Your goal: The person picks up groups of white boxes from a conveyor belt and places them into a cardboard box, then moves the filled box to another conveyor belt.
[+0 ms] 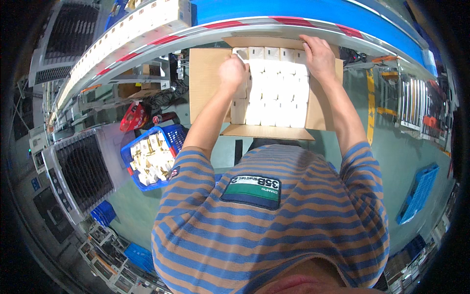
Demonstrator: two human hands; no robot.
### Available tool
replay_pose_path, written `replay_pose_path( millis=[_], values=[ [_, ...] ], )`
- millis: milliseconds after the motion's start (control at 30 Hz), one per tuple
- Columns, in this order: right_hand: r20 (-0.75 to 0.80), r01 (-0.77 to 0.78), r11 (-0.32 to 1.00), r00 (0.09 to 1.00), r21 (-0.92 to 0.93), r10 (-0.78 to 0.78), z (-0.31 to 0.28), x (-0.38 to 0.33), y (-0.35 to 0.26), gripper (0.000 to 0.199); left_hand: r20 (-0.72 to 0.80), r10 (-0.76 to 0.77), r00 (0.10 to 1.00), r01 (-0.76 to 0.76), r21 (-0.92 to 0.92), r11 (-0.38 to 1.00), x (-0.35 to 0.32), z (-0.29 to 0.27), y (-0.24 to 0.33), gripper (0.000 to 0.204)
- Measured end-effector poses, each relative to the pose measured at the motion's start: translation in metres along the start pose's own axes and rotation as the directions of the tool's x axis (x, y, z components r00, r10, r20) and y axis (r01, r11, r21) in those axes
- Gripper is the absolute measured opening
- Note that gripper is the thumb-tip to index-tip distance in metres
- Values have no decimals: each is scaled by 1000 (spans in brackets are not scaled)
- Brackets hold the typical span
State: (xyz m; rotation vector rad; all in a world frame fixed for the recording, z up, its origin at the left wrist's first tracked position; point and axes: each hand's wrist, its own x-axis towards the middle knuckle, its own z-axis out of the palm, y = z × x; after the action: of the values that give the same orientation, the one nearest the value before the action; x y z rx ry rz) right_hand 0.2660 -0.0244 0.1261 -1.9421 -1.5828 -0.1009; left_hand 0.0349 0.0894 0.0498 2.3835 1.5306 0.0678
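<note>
An open cardboard carton (267, 131) stands in front of me with its flaps folded out. Rows of small white boxes (276, 90) fill it, several of them washed out by bright light. At the carton's left side, my left hand (233, 73) is closed over the column of white boxes there; its fingers curl under and hide whatever they grip. My right hand (320, 58) rests at the far right corner, thumb and fingers apart, fingertips against the rim beside the right flap (338, 73).
A blue conveyor belt (303, 11) with a red-and-white striped edge runs beyond the carton. A long row of white boxes (142, 30) stands along it at left. To the left sits a blue basket (174, 134) of white-and-gold pieces. A blue pallet (418, 193) lies at right.
</note>
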Motion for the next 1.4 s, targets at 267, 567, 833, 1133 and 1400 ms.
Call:
replay_pose_path(
  millis=[267, 567, 833, 1133, 1400],
  values=[
    [-11, 3, 999, 1000, 32, -3, 3, 0, 2, 23, 68, -100, 993, 85, 191, 978, 18, -1, 24, 19],
    [2, 40, 995, 999, 91, -40, -2, 2, 3, 23, 15, -55, 998, 51, 192, 980, 15, 2, 25, 10],
    [28, 14, 994, 999, 106, -18, -6, 5, 2, 22, -167, -200, 966, 197, -30, 980, 6, 2, 18, 12],
    [7, 63, 994, 998, 89, -64, -3, 8, 3, 23, -145, -161, 976, 165, 10, 986, 18, 20, 13, 11],
    [54, 104, 989, 992, 109, -111, -10, 15, 23, 22, 70, 258, 964, -203, -440, 875, -76, -71, 19, 58]
  ],
)
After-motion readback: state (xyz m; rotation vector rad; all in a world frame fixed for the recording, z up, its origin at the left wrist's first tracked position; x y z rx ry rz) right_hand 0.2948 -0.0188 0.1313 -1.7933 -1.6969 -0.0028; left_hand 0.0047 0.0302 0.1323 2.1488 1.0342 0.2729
